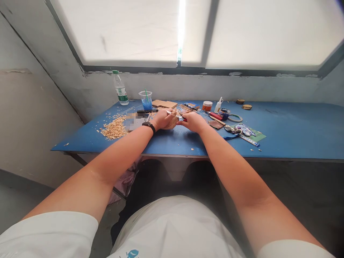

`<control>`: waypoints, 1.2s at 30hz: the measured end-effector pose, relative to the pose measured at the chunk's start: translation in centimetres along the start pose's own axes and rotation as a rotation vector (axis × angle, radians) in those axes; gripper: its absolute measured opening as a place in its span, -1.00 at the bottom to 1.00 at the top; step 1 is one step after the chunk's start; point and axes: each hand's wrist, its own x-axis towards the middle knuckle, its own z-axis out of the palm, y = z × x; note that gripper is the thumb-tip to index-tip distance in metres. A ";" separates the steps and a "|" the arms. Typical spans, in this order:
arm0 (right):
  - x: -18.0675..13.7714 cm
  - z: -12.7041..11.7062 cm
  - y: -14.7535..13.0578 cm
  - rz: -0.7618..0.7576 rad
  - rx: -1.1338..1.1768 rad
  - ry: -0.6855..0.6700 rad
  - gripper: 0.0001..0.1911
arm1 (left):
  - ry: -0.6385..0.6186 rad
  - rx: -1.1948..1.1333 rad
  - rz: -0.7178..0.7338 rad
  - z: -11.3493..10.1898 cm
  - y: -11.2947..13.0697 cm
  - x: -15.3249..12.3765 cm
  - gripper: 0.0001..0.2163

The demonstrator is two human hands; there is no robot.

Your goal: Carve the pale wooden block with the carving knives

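Both arms bare, stretched fwd & converging toward the centre, forearms angled inward, elbows slightly bent. Left hand (161, 119) curled, fingers wrapped round, back of hand facing up and left; dark band on the left wrist. Right hand (192, 122) just beside it, knuckles up, fingers closed in a tight grip, prob. thumb pressing fwd, too small to tell. Hands nearly touching. White short sleeves at both shoulders.

The scene is viewed from a single head-worn camera, directed forward and downward. The blue table (282, 132) is seen from nearby, beyond outstretched arms.
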 end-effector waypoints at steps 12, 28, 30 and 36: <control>0.0 -0.1 -1.1 0.094 -0.105 0.006 -0.44 | 0.024 -0.017 -0.018 0.0 -0.4 -0.1 -0.44; -0.1 0.1 -1.4 0.164 -0.077 0.046 -0.29 | 0.156 -0.009 -0.110 0.2 -0.6 -0.1 -0.29; -0.2 0.0 -1.3 0.097 -0.086 0.033 -0.35 | 0.133 0.001 -0.066 0.1 -0.5 -0.1 -0.26; -0.4 -0.2 -1.3 -0.031 -0.123 -0.002 -0.53 | 0.042 -0.042 0.002 0.0 0.1 -0.5 -0.34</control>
